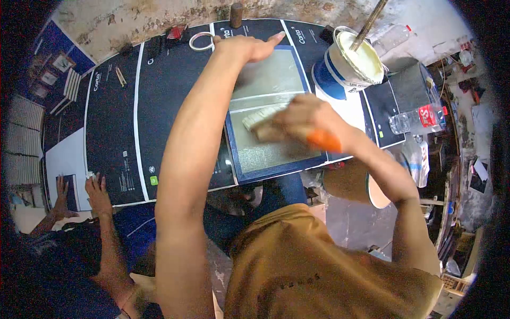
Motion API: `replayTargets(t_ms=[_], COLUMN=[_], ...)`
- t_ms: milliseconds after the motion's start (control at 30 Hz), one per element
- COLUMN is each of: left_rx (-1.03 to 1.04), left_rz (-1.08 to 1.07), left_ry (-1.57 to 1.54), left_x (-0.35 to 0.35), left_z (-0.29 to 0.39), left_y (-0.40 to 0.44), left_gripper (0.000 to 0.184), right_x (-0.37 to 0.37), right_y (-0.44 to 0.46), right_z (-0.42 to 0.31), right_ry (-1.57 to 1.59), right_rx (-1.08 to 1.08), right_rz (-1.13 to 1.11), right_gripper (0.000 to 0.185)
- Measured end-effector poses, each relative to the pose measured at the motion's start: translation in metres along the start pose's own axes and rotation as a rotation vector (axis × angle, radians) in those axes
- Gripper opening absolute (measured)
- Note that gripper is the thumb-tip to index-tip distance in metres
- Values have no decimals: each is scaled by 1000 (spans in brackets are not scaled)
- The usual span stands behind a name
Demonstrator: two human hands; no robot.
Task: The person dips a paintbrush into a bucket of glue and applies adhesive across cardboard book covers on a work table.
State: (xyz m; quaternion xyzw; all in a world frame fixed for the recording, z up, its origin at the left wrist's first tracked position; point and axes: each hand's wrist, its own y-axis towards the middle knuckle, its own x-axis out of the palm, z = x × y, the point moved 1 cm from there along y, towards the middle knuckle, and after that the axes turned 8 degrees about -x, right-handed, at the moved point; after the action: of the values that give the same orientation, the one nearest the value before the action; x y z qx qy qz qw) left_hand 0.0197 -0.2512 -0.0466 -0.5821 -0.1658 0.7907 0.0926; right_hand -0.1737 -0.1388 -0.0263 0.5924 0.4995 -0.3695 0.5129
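My right hand (313, 119), smeared by motion, grips a wide paintbrush with pale bristles (260, 118) and an orange handle end (325, 140). The bristles touch the lower section of a blue-edged panel (279, 167), whose grey face (265, 151) looks wet and shiny. A pale strip (263, 99) crosses the panel between its two sections. My left hand (244, 49) lies at the panel's top left corner, thumb stretched out to the right; its other fingers are partly hidden.
Right of the panel stands a bucket of cream paste (345, 69) with a stick (369, 24) in it. Plastic bottles (417, 119) lie further right. A tape roll (202, 41) rests on the black table covering (175, 111). A co-worker's hands (98, 194) press white sheets at left.
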Motion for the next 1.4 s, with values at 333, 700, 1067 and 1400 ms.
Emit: replayTargets(t_ms=[333,700,1067,1400], left_rx=[8,105,418,364], left_rz=[30,64,303,387], left_ry=[-127,-265,-379,-367], left_x=[5,6,100,113], left_z=[-8,-32,-60,-57], left_y=[11,-7,-189,-202], left_gripper=[92,85,53,51], right_x=[-36,-71,-84,-70], right_y=[-53,-66,-41,30], right_z=[-53,-46,91,202], right_ry=[-103,290,149,175], right_rx=[221,407,941,794], right_rz=[-2,-487,237,120], right_gripper=[26,29,38,26])
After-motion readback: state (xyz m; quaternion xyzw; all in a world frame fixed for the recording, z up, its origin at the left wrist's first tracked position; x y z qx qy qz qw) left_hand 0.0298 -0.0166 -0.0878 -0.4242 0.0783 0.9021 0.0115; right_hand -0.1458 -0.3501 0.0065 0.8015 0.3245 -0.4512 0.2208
